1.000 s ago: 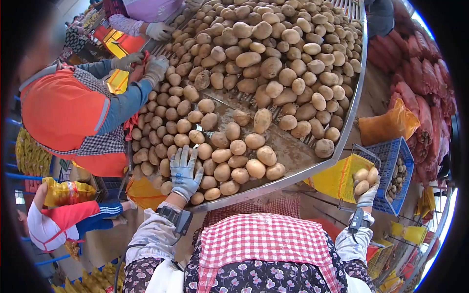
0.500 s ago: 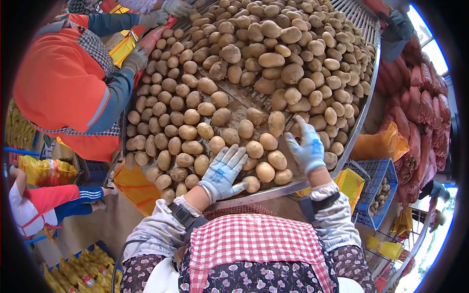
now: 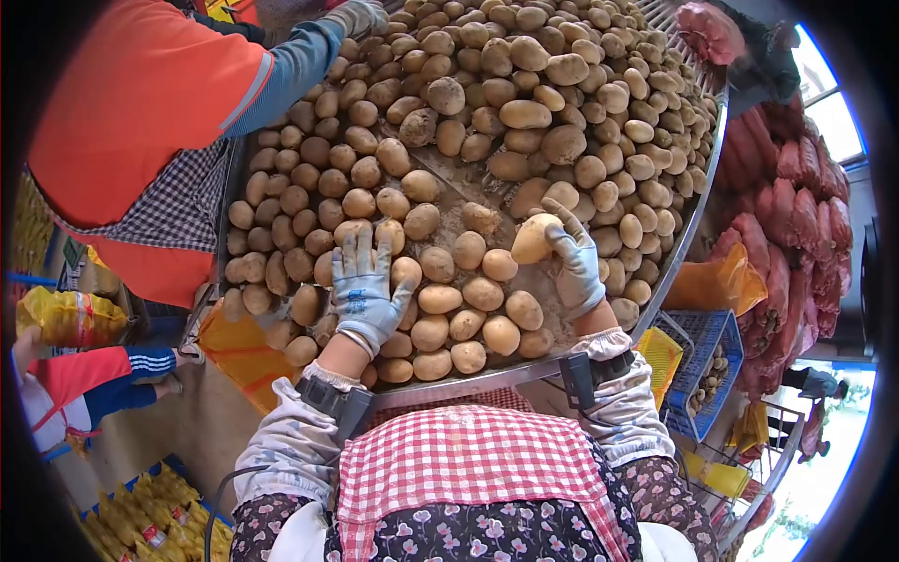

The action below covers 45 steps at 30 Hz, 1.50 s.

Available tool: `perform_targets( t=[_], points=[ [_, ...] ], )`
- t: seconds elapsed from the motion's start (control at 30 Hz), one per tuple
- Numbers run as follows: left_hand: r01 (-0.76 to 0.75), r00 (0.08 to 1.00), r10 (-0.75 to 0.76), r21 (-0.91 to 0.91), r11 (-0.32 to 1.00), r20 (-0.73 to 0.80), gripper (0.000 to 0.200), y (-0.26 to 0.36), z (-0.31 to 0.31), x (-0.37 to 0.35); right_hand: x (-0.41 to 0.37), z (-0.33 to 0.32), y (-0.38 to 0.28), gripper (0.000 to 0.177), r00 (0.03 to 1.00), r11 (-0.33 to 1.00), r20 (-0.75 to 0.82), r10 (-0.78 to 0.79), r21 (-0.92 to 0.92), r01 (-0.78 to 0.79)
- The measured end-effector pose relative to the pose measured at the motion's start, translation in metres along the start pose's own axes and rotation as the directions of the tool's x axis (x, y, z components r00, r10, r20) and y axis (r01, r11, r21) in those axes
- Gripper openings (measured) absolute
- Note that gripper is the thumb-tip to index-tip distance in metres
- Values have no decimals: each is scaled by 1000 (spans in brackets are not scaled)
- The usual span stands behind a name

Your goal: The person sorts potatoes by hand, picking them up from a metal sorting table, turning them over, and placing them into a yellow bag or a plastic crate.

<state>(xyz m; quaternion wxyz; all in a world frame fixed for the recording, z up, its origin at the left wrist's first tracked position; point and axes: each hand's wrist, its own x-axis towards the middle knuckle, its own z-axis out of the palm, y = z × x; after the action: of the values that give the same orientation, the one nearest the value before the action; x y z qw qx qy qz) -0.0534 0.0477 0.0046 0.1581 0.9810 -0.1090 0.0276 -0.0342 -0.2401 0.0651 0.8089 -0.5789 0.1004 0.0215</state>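
Observation:
My left hand [image 3: 368,298], in a pale blue work glove, lies flat with its fingers stretched over several potatoes on the left part of the metal table [image 3: 552,330]. My right hand [image 3: 576,267], gloved the same way, grips a single yellow-brown potato [image 3: 531,241] between thumb and fingers, above a dusty bare patch. Between my hands sits a loose cluster of smooth potatoes [image 3: 466,325]. Beyond them, a large heap of potatoes [image 3: 562,66] slopes up towards the back.
A co-worker in an orange top [image 3: 150,112] leans over the left edge, a gloved hand [image 3: 356,16] at the potatoes. Beside the right rim stand a blue crate [image 3: 702,375] and a yellow-orange bag [image 3: 716,281]. Red mesh sacks [image 3: 796,215] are stacked behind.
My left hand has moved left and away from me, onto other potatoes. My right hand has closed on a potato. The co-worker has leaned further over the table.

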Motion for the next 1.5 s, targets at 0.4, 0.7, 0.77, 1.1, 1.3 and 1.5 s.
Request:
perform_targets(
  t=[0.4,0.7,0.77,1.1,1.3,1.5],
  points=[
    [-179,983,174,94,979,56,65,22,4,-5,-54,-63,-5,29,992,997,-125,23,78,-13],
    [-172,970,163,-38,984,-178,52,32,-7,18,-3,-20,4,40,988,741,-86,-132,-670,40],
    [-180,983,179,-5,984,-25,57,34,-3,21,31,-29,-12,42,901,439,-58,-431,-886,153],
    [-256,967,256,3,967,-7,58,17,-6,67,40,-24,-32,26,949,317,-32,-312,-946,72],
    [-530,764,634,-446,721,117,52,29,-21,74,94,30,-30,67,937,-448,-184,297,-894,-33],
    [-255,964,260,79,964,-58,65,-1,-7,120,102,33,-41,63,913,-372,-86,399,-925,75]
  ],
)
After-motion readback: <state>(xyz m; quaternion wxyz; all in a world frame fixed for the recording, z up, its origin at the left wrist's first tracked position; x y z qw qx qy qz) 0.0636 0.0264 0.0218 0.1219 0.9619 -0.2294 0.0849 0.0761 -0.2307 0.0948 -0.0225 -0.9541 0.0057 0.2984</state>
